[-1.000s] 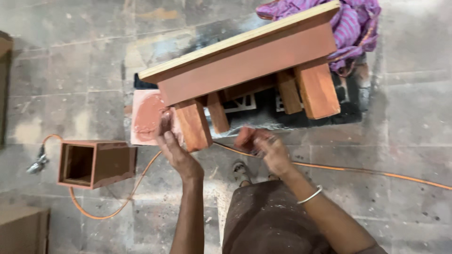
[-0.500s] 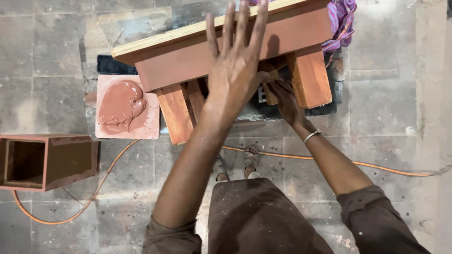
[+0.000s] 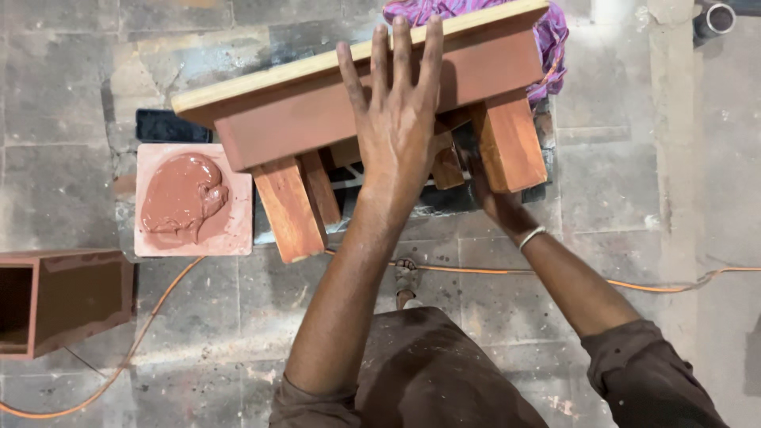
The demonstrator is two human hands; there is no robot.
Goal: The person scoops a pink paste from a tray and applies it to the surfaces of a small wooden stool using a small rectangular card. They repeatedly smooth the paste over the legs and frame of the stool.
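Since a second ago, left hand (image 3: 400,119) has risen from the leg to lie flat, fingers spread, on the stool (image 3: 372,103); right hand (image 3: 491,198) reaches underneath, grip hidden.

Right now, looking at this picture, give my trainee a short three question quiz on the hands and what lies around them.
1. True or false: the left hand lies spread flat on the wooden stool.
2. What lies on the pink tile? A) reddish-brown paste B) nails C) a brush
3. Fill in: the right hand reaches under the stool beside one of its ____.

Key: 1 true; 2 A; 3 legs
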